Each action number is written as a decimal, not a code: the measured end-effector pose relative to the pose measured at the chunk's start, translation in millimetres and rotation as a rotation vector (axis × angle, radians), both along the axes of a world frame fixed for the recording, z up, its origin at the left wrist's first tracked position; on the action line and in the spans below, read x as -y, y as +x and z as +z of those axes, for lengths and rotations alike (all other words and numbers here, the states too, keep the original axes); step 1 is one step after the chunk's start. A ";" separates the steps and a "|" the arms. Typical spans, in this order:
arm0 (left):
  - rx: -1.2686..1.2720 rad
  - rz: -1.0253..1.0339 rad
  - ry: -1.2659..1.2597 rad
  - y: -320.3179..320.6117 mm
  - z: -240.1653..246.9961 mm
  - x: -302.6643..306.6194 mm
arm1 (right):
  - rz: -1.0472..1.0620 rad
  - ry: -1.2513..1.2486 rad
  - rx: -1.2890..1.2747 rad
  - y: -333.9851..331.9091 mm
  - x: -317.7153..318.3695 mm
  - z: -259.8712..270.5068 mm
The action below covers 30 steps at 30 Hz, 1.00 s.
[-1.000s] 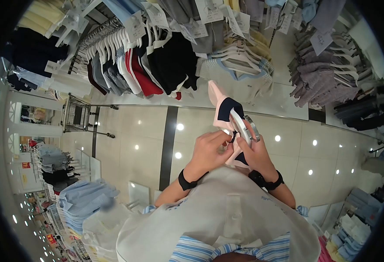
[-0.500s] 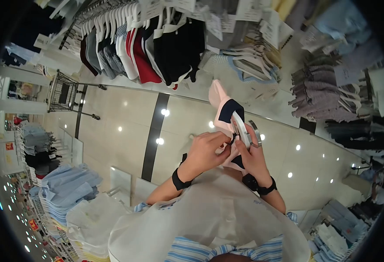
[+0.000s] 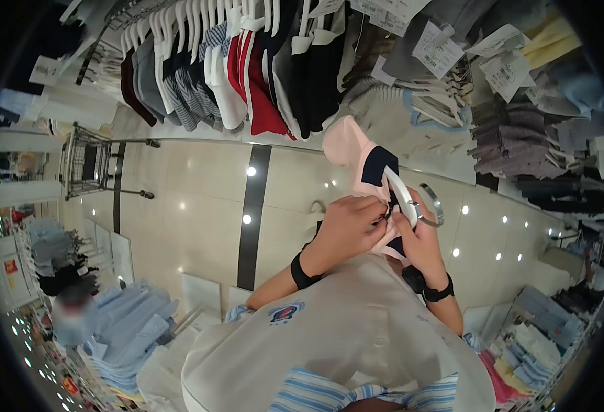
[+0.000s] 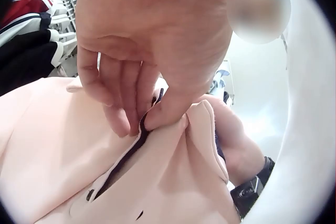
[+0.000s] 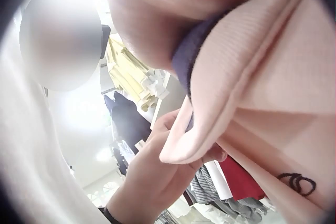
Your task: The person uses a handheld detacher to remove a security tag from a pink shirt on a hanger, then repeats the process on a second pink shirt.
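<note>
A pale pink polo shirt [image 3: 344, 143] with navy trim is held up in front of the body, a white hanger [image 3: 404, 193] at its neck. My left hand [image 3: 349, 230] pinches the edge of its dark-lined front placket [image 4: 122, 158] between thumb and fingers. A small button [image 4: 90, 195] shows lower on that edge, and a buttonhole slit [image 4: 139, 215] on the opposite side. With thumb laid along the hanger, my right hand [image 3: 422, 240] grips the neck area. In the right wrist view the folded collar [image 5: 220, 77] hides part of both hands.
Racks of hanging clothes [image 3: 261, 89] line the far side, with price tags [image 3: 438, 49] above. A wire shopping cart [image 3: 85, 161] stands on the tiled floor [image 3: 192, 185] at left. Light blue shirts [image 3: 127, 329] hang at lower left; more clothes [image 3: 539, 336] are at lower right.
In the head view the shirt and both hands have shifted somewhat right. My left hand has turned, its knuckles now lying further over the placket. The right hand keeps its grip.
</note>
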<state>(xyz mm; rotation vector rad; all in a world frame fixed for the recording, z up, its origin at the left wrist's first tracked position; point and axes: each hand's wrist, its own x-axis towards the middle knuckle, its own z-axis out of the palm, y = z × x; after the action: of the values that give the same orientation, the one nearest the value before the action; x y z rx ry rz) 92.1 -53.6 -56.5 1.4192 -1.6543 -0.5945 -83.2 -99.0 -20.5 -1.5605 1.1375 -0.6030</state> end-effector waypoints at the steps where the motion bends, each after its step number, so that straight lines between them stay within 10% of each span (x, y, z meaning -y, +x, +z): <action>1: -0.011 -0.030 -0.018 6.7 1.0 2.1 | -0.022 0.005 -0.001 4.6 -4.0 0.1; 30: 0.086 -0.070 -0.045 -95.9 28.5 10.2 | 0.011 0.042 0.272 -107.1 -4.5 8.7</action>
<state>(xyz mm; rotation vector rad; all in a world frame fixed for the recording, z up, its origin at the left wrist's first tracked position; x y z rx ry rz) -3.7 -63.8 -28.0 1.3765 -1.7805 -0.5384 -190.4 -94.6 -11.9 -1.3991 0.9295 -0.7544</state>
